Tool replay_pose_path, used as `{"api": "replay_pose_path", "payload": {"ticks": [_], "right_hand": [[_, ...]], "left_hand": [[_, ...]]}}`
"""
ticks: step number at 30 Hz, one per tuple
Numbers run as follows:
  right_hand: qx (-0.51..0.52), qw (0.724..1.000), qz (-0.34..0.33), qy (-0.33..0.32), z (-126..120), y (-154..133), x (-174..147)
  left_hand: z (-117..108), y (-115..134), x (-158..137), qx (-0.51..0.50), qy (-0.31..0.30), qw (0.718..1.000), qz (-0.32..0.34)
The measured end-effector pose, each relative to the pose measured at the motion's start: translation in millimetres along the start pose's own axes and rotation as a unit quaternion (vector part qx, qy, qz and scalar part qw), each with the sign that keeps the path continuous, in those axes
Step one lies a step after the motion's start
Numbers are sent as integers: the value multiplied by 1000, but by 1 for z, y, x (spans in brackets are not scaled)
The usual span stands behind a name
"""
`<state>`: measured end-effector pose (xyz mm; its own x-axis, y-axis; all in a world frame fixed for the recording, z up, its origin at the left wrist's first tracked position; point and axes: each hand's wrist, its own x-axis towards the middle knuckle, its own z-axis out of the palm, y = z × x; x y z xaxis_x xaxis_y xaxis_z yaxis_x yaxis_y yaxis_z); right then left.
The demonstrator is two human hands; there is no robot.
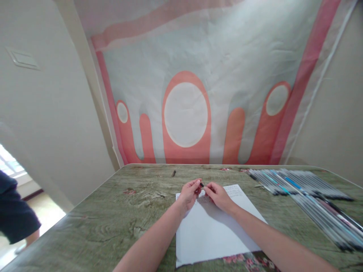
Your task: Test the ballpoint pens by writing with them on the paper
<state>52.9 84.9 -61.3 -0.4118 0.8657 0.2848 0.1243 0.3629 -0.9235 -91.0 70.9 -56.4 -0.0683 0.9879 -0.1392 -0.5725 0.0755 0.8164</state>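
Note:
Both my hands meet over the upper part of a white sheet of paper (212, 230). My left hand (189, 194) is closed, pinching a small black pen part (202, 184). Pressed together at the other end of this part are the thumb and fingers of my right hand (217, 196). Most of the piece is hidden by my fingers, so its exact kind is unclear. Rows of small handwriting (234, 190) show along the paper's top edge, beyond my hands.
A short dark cap-like piece (173, 173) lies farther back on the wood-patterned table (119, 211). Many slim pens or refills (309, 183) are spread in rows at the right. Behind hangs a pink-and-grey sheet (221, 56). At far left stands a person in dark clothing (17, 211).

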Motion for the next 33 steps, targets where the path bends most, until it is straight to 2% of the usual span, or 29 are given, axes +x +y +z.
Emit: {"api": "replay_pose_path", "payload": {"ticks": [4,10,16,22,29,33], "right_hand": [[9,1000,12,-20,-1,0,0],[13,1000,-7,24,2,4,2],[8,1000,4,-21,0,2,1],[-11,999,-18,29,1,5,3],[-5,999,8,-35,0,2,0],[-2,1000,-11,2,1,2,1]], "left_hand": [[0,0,-1,2,-3,1000,4],[-1,0,0,1,0,1000,1],[-1,0,0,2,-8,1000,1],[0,-2,0,4,-9,1000,6],[0,0,-1,-1,-13,1000,1],[0,-1,-2,-5,-15,1000,2]]}}
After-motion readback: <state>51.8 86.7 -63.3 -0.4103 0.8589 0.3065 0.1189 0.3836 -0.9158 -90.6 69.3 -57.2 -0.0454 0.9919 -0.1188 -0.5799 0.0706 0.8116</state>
